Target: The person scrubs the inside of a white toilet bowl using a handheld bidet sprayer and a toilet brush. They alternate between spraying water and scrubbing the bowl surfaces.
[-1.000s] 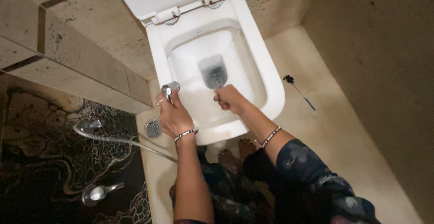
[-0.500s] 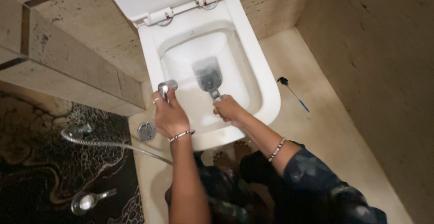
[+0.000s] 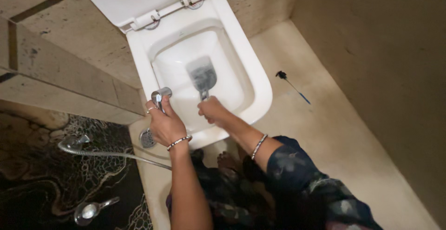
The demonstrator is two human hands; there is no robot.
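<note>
Beige tiled floor (image 3: pixel 325 132); right hand (image 3: pixel 213 110) grips brush (image 3: pixel 202 75), left hand (image 3: pixel 165 124) grips sprayer (image 3: pixel 159 95).

No packages, labels, signs or screens anywhere I can see — just bare fixtures, tile and floor, nothing printed or boxed.
</note>
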